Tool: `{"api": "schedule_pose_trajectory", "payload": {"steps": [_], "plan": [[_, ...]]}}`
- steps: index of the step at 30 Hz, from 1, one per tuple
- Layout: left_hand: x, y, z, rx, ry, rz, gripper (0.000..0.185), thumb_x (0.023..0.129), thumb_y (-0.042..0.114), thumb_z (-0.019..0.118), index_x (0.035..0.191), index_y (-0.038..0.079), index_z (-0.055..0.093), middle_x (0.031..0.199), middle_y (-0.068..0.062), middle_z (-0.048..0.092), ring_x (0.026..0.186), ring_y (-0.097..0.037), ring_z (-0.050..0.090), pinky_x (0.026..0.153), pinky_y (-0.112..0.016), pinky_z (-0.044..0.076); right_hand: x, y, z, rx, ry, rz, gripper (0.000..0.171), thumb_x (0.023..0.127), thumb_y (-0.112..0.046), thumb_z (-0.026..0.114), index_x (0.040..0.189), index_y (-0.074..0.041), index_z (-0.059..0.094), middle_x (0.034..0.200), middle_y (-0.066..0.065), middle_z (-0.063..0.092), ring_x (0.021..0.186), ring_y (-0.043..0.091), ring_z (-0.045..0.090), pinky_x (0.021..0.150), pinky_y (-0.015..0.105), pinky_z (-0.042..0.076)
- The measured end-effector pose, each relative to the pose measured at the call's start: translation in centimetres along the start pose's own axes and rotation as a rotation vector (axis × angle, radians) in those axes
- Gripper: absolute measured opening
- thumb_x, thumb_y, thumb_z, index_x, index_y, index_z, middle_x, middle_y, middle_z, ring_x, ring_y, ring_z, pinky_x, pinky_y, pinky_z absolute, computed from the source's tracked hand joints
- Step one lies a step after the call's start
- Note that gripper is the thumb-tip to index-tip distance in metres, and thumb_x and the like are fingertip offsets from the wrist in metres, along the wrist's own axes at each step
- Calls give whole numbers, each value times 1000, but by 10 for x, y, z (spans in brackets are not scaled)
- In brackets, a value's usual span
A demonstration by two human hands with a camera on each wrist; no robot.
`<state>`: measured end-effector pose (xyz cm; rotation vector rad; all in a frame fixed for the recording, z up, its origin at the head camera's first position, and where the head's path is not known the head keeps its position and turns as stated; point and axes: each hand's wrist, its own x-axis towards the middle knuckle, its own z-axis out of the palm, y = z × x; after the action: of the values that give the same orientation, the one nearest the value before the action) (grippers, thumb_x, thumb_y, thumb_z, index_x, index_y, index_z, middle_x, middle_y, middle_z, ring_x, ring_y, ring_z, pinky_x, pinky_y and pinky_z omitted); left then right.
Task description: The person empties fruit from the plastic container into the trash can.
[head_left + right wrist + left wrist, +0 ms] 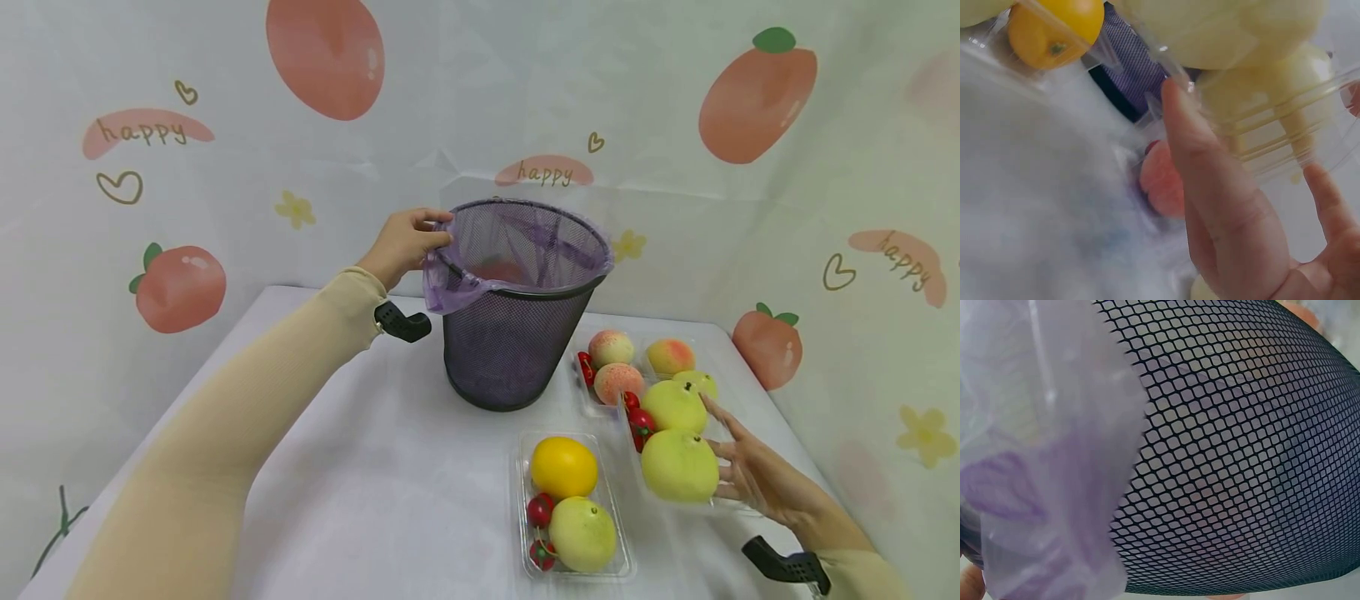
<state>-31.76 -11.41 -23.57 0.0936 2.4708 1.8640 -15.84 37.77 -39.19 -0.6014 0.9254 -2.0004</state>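
My left hand [405, 246] pinches the rim of a black mesh wastebasket [502, 358], where the purple plastic liner [450, 287] folds over. The wastebasket leans a little. In the left wrist view, the liner [1072, 487] hangs over the mesh, with only a bit of finger showing. My right hand [765, 471] holds a clear plastic box [1266, 144] tilted above the table, its thumb on one side. Inside lie two pale yellow-green fruits [678, 467] and small red fruits [641, 423] along the left side.
Nearest me on the white table [360, 483] stands another clear box [528, 537] with an orange-yellow fruit [564, 468], a pale green fruit and small red ones. Behind the held box are peaches [618, 383] and a yellow-orange fruit [671, 357] in clear boxes. A printed cloth [420, 92] hangs behind.
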Motion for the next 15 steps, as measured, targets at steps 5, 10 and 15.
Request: {"api": "schedule_pose_trajectory", "payload": {"steps": [5, 10, 15], "plan": [[-1, 1, 0, 7, 1, 0, 43, 92, 12, 62, 134, 14, 57, 132, -9, 50, 101, -17, 53, 90, -39, 50, 7, -6, 5, 26, 12, -32, 58, 104, -24, -1, 148, -45, 30, 144, 13, 49, 129, 34, 50, 103, 47, 39], [-1, 1, 0, 5, 3, -3, 43, 91, 11, 62, 134, 15, 57, 133, -9, 50, 103, -18, 53, 92, -39, 50, 14, -12, 9, 44, 0, -68, 59, 104, -20, -2, 150, -43, 27, 145, 14, 48, 129, 34, 50, 104, 47, 38], [-1, 1, 1, 1, 6, -9, 43, 91, 11, 62, 134, 15, 57, 133, -9, 51, 103, -17, 53, 92, -39, 50, 23, -21, 13, 70, -14, -91, 62, 103, -12, 1, 151, -41, 27, 143, 15, 50, 127, 34, 52, 103, 46, 40]]}}
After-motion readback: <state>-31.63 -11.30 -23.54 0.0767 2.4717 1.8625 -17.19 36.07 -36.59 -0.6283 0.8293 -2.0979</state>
